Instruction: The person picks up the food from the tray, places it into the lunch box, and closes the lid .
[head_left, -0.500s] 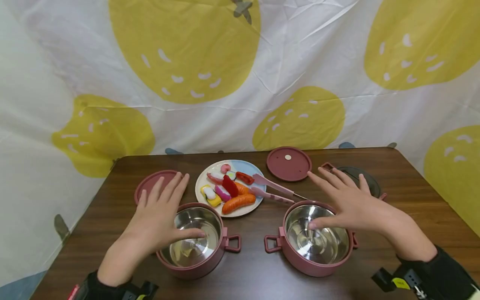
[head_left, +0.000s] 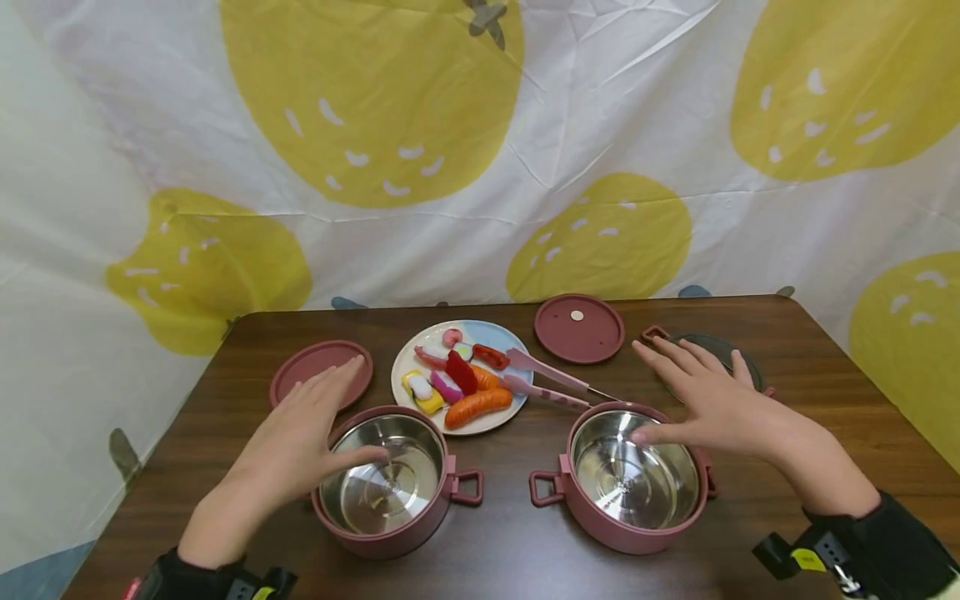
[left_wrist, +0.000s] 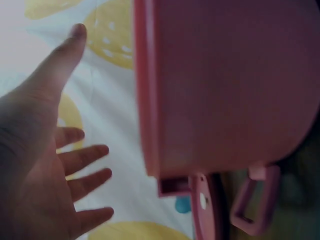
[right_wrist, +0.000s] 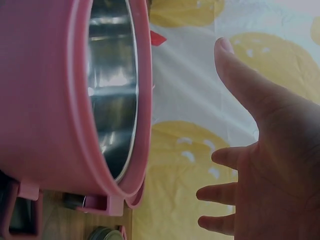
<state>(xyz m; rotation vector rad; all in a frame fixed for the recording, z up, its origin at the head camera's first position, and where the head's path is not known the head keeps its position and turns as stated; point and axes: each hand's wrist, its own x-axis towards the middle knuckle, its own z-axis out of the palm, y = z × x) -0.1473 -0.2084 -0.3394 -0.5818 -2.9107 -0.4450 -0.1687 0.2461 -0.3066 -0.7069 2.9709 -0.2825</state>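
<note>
Two pink pots with shiny steel insides stand side by side, the left pot (head_left: 390,543) and the right pot (head_left: 630,537). Over the left edge of the first one hovers my left hand (head_left: 292,446), fingers spread and thumb out, holding nothing. My right hand (head_left: 716,412) hangs above the other pot's right side, also spread and bare. In the left wrist view, a gap separates the hand (left_wrist: 45,155) from the pot wall (left_wrist: 225,90). The right wrist view likewise shows the hand (right_wrist: 270,150) apart from the pot rim (right_wrist: 77,100).
Behind the pots sits a plate (head_left: 513,335) of toy food, including a sausage (head_left: 477,407). Pink tongs (head_left: 551,367) lean on it. One pink lid (head_left: 303,367) lies left, another pink lid (head_left: 579,337) at the back. A dark round item (head_left: 712,344) is partly hidden behind my right hand.
My left hand has shifted left and slightly down, uncovering more of the left lid. The right hand has drifted a little to the right. Pots, plate and lids stay put.
</note>
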